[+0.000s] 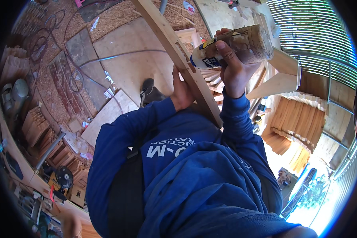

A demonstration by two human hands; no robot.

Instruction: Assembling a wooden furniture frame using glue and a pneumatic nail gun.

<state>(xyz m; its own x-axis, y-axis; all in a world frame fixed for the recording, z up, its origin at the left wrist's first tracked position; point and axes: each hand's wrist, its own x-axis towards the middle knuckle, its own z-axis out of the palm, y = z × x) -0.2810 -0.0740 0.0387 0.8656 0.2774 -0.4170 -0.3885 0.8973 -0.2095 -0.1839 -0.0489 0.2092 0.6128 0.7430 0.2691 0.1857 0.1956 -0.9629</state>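
Note:
My right hand (236, 65) is wrapped round a glue bottle (258, 43), a large plastic one smeared brown, with a white and dark label. The bottle lies nearly sideways, its narrower end toward a long wooden beam (160, 28). Whether its tip touches the wood I cannot tell. Slots are cut into the beam's face beside that end. Lower down, my left hand (181, 90) grips the beam from its left side, the thumb along its edge; the other fingers are mostly hidden. The beam slants from the top of the view down to my body.
Wooden frame pieces (275, 81) stand just right of the bottle. A blue-grey hose (119, 55) crosses plywood sheets (127, 43) on the sawdust-strewn floor. Stacked boards (297, 121) lie at right, more wood piles at left. A dark shoe (148, 85) shows near my left hand.

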